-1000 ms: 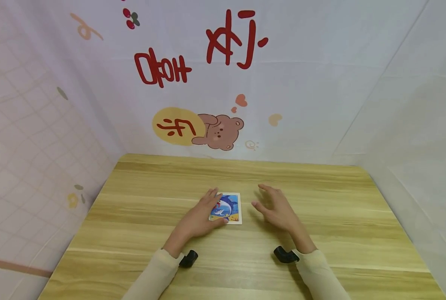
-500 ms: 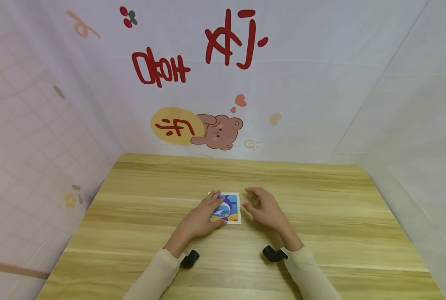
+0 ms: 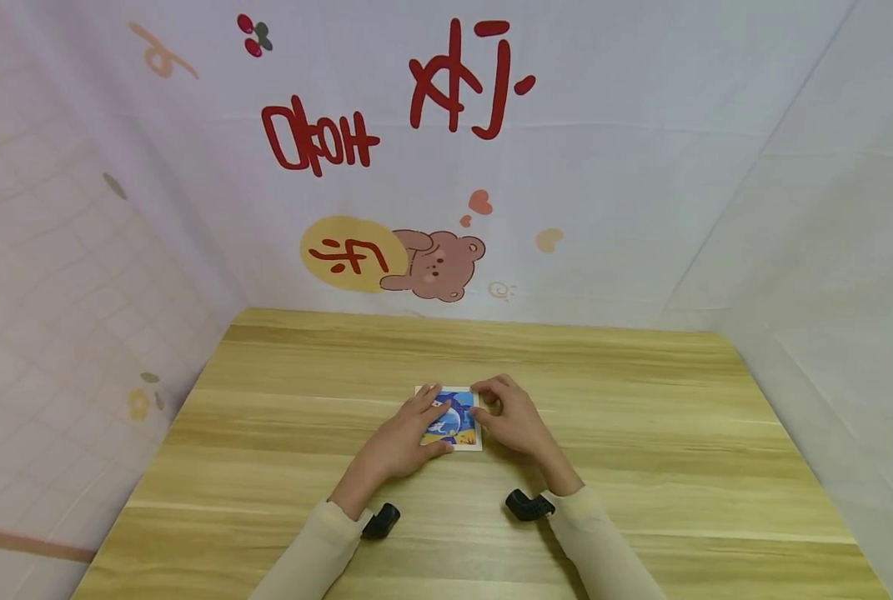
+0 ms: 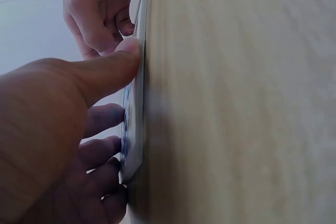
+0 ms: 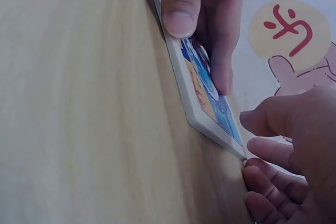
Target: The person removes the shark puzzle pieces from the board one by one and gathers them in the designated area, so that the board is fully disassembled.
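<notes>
A small square jigsaw puzzle point(image 3: 457, 427) in a white frame lies flat on the table, showing a blue sea creature over yellow sand. Across its left part rests my left hand point(image 3: 397, 437), fingers spread on the picture. The left thumb point(image 4: 118, 66) presses on the near edge in the left wrist view. My right hand point(image 3: 517, 423) is at the puzzle's right edge, thumb and index fingertip apart and other fingers bent. In the right wrist view, the right fingers point(image 5: 273, 156) are by a corner of the frame point(image 5: 210, 128); contact is hard to tell. The left hand hides the puzzle's left side.
The wood-grain table point(image 3: 641, 467) runs back to a white cloth wall point(image 3: 626, 150) with red characters and a printed bear point(image 3: 442, 265). Cloth also hangs at the left and right sides. A black wrist mount point(image 3: 381, 522) sits at each cuff.
My right hand has moved left, from away from the puzzle to its right edge. The left hand has stayed on the puzzle almost unmoved.
</notes>
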`<state>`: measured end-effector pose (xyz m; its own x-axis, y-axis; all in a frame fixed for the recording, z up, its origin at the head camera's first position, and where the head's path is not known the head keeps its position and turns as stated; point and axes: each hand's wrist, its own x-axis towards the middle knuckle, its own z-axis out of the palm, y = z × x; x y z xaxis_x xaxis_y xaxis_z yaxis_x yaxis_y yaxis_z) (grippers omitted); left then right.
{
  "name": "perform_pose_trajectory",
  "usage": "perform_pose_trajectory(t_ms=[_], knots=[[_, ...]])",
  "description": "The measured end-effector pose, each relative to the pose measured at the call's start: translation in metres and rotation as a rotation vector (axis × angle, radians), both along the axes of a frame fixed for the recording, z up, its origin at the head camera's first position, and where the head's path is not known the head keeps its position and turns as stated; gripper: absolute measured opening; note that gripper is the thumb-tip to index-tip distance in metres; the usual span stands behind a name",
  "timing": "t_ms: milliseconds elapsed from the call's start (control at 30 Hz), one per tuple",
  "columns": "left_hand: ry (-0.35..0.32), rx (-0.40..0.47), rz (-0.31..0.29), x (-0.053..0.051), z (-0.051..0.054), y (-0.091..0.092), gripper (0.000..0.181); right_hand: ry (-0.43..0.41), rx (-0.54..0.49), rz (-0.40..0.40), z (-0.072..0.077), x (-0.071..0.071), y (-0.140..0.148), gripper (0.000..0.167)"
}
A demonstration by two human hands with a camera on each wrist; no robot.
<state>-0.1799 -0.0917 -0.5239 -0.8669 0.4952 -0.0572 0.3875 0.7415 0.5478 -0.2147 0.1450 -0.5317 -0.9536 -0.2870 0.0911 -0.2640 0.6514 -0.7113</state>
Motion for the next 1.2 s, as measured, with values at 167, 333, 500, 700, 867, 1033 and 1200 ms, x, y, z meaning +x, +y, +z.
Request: perform_pose_trajectory(t_ms=[167,333,500,700,867,1033,1200], knots=[[-0.014,-0.011,-0.015,-0.001,0.002,0.002,0.071,0.016,0.001,-0.011,-0.001,0.000,-0.001,0.030],[-0.018,-0.014,-0.040,-0.003,0.001,0.004,0.072,0.038,0.007,-0.031,-0.003,0.001,0.000,0.027],[-0.017,-0.022,-0.026,-0.002,0.002,0.004,0.072,0.062,0.016,-0.038,-0.006,0.002,-0.001,0.026],[-0.017,-0.031,-0.012,0.000,0.003,0.002,0.069,0.095,0.020,-0.033,-0.008,0.005,-0.004,0.025],[-0.013,-0.041,-0.024,0.001,0.003,0.001,0.068,0.164,0.109,-0.002,-0.008,0.007,-0.007,0.028],[-0.012,-0.043,-0.027,0.000,0.002,0.001,0.068,0.228,0.224,0.066,-0.002,0.008,-0.009,0.033],[0.004,-0.052,-0.018,0.000,0.000,0.002,0.068,0.165,0.198,0.044,-0.001,0.006,-0.011,0.030]])
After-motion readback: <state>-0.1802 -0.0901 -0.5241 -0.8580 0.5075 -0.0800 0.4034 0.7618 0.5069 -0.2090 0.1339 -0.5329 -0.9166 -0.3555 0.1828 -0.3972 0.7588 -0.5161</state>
